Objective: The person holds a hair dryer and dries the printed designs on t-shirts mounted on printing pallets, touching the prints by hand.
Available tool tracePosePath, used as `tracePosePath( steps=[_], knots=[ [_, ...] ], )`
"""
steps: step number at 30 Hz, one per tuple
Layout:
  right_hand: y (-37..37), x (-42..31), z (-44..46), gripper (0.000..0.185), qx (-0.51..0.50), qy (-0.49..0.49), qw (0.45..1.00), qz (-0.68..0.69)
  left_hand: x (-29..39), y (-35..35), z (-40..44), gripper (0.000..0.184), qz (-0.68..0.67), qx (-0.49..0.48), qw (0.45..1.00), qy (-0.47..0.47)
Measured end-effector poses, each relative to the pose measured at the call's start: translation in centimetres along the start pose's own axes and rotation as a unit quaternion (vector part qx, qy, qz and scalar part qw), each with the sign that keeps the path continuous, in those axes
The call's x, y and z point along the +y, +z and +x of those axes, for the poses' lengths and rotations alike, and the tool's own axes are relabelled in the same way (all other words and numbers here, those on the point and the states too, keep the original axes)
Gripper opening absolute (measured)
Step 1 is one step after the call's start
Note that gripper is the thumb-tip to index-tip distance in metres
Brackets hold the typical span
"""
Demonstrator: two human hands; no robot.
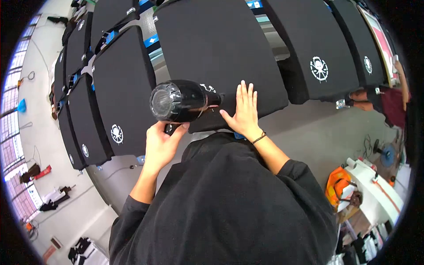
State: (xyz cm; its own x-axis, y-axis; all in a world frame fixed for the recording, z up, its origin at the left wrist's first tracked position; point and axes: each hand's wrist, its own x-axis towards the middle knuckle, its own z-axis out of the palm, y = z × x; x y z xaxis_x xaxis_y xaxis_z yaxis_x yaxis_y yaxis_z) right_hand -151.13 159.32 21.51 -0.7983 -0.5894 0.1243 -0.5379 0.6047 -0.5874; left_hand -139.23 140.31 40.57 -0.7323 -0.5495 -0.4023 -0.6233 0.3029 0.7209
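Observation:
A black hair dryer (187, 101) is gripped by its handle in my left hand (161, 143), its nozzle pointing right. Under it lies a black shirt (216, 44) stretched over a board, with a white print (206, 87) mostly hidden by the dryer. Flat on the same shirt, just right of the nozzle, rests my right hand (245, 108), fingers stretched out and holding nothing. A dark bracelet (259, 138) circles my right wrist.
More boards with black shirts stand on both sides, among them a left shirt (119, 84) and a right shirt (311, 39) with white prints. Another person (393, 104) is at the far right. Behind them are a blue fan (388, 154) and an orange bag (338, 185).

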Motion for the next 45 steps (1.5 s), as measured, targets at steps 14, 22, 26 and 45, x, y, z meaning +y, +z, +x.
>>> tracePosePath(
  steps=[14, 22, 26, 45],
  knots=[
    [-1.1, 6.3, -1.9, 0.083, -0.077, -0.140, 0.985, -0.063, 0.6, 0.5, -1.5, 0.024, 0.034, 0.176, 0.982, -0.059],
    [-1.2, 7.7, -2.1, 0.078, -0.005, -0.099, 0.995, -0.008, 2.0, 2.9, 0.0, 0.032, 0.083, 0.175, 0.981, -0.028],
    [-1.9, 9.4, -2.3, 0.075, 0.025, -0.066, 0.997, -0.017, 2.2, 3.4, -0.9, 0.036, 0.017, 0.160, 0.985, -0.066],
    [-2.1, 9.5, -2.2, 0.067, 0.024, -0.098, 0.994, -0.032, -1.2, 2.5, -3.6, 0.027, 0.027, 0.221, 0.971, -0.082]
  ],
)
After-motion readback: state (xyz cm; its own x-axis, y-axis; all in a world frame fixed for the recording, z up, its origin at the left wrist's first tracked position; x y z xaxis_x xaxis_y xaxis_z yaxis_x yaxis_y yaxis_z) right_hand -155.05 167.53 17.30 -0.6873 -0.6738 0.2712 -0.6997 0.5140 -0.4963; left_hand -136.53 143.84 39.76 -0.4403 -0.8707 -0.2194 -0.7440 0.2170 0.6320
